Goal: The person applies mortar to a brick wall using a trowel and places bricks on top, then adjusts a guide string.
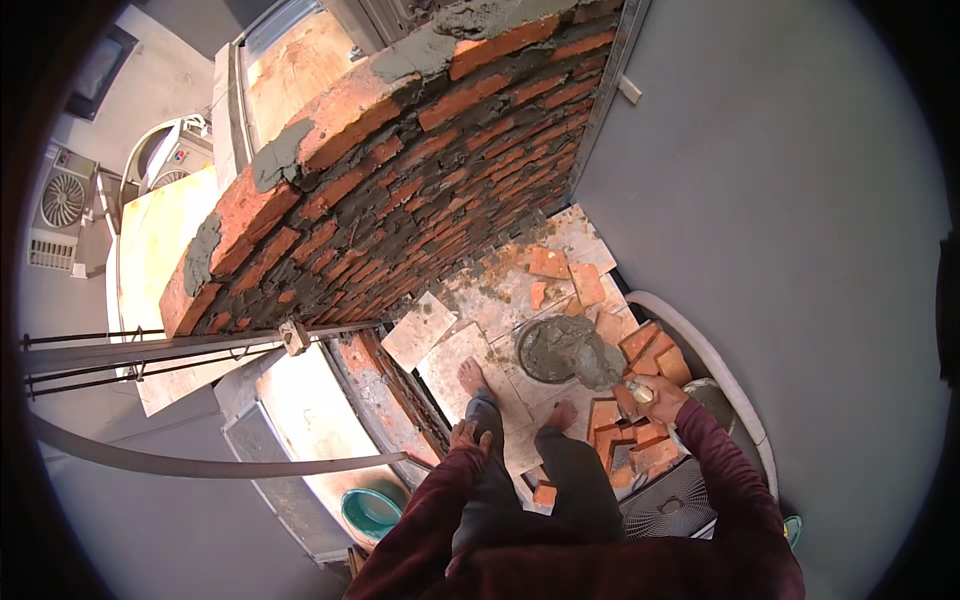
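Observation:
My right hand (pixel 662 401) is closed around the handle of a trowel (pixel 638 391). Its blade is covered by a heap of wet grey mortar (pixel 597 362), held over the right edge of a round mortar tub (pixel 521 352). More mortar fills the tub. My left hand (pixel 468 438) lies on my left leg near the knee, holding nothing, with its fingers stretched out. To my front left rises a brick wall (pixel 400 165), with grey mortar in its joints and patches of mortar (pixel 283 155) on its top course.
Loose bricks (pixel 655 455) lie in piles by my right foot, and brick pieces (pixel 588 285) lie beyond the tub. A pale hose (pixel 735 390) curves along the grey wall (pixel 770 200). At lower left are a teal basin (pixel 371 512) and a long bar (pixel 220 463).

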Demonstrator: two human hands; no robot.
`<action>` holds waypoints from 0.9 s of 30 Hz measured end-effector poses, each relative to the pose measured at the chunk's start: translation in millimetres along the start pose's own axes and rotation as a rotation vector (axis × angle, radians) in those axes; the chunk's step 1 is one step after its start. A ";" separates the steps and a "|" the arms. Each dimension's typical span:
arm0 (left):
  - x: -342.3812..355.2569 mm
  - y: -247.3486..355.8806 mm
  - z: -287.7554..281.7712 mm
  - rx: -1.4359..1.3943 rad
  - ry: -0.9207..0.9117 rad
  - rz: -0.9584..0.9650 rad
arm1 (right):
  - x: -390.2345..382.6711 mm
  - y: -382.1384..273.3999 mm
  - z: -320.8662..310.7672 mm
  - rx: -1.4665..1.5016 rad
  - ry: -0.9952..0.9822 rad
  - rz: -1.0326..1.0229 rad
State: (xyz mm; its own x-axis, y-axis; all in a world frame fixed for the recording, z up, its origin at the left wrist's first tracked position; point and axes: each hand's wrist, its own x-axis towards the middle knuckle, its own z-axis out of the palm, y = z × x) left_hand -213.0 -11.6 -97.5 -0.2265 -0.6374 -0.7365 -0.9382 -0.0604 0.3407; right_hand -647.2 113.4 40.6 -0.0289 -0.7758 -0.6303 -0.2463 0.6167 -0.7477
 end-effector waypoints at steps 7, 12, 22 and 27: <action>18.1 -7.2 -49.2 -0.038 0.176 0.173 | 45.4 -252.3 -160.3 -0.242 -0.073 -0.102; 46.7 -105.7 -35.6 0.013 0.067 0.110 | 87.1 -406.0 -227.9 -0.575 0.080 -0.334; 11.2 -143.3 -124.3 -0.044 0.032 0.050 | 190.3 -466.5 -252.6 -1.542 0.804 -0.718; 71.1 -135.4 -130.3 -0.340 0.051 0.216 | 153.2 -445.1 -222.3 -1.292 0.898 -0.562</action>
State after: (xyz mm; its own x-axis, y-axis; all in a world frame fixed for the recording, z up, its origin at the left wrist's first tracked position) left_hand -68.0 -148.9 -119.9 -0.3876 -0.6997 -0.6001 -0.7289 -0.1660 0.6642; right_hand -757.3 -309.6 323.2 -0.0617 -0.9542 0.2927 -0.9881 0.0998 0.1170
